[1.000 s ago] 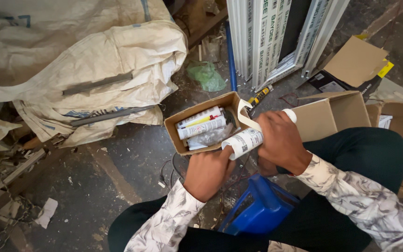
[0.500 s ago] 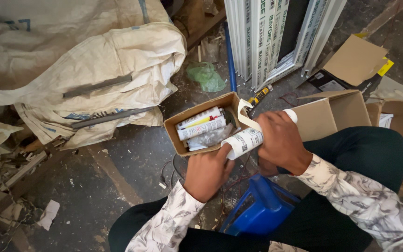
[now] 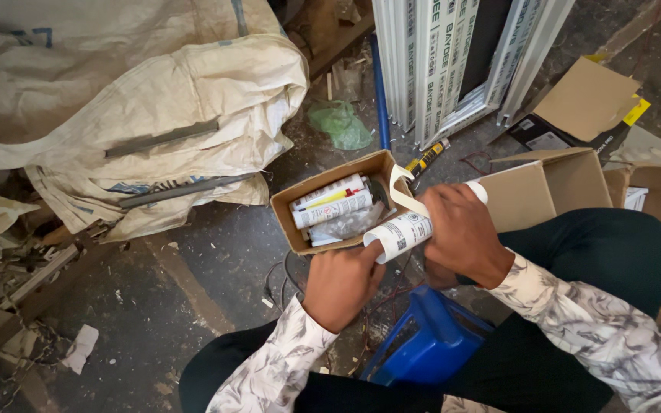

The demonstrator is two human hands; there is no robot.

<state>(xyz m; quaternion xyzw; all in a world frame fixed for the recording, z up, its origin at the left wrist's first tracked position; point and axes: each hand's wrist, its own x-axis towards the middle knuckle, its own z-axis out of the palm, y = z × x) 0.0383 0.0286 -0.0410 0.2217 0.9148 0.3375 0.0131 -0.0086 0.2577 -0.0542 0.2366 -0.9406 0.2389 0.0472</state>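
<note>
Both hands are gripping a white sealant cartridge (image 3: 407, 229) — right hand (image 3: 460, 233) wrapping its middle, left hand (image 3: 342, 283) pinching the near end, probably twisting — beside the open cardboard box (image 3: 300, 229); a firm counter-hold comes next.

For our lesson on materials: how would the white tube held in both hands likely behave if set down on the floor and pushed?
The white tube is round and straight, so it would probably roll. It seems stiff: it stays straight though the right hand and left hand grip different parts. Its smooth label may be slightly slippery.
</note>
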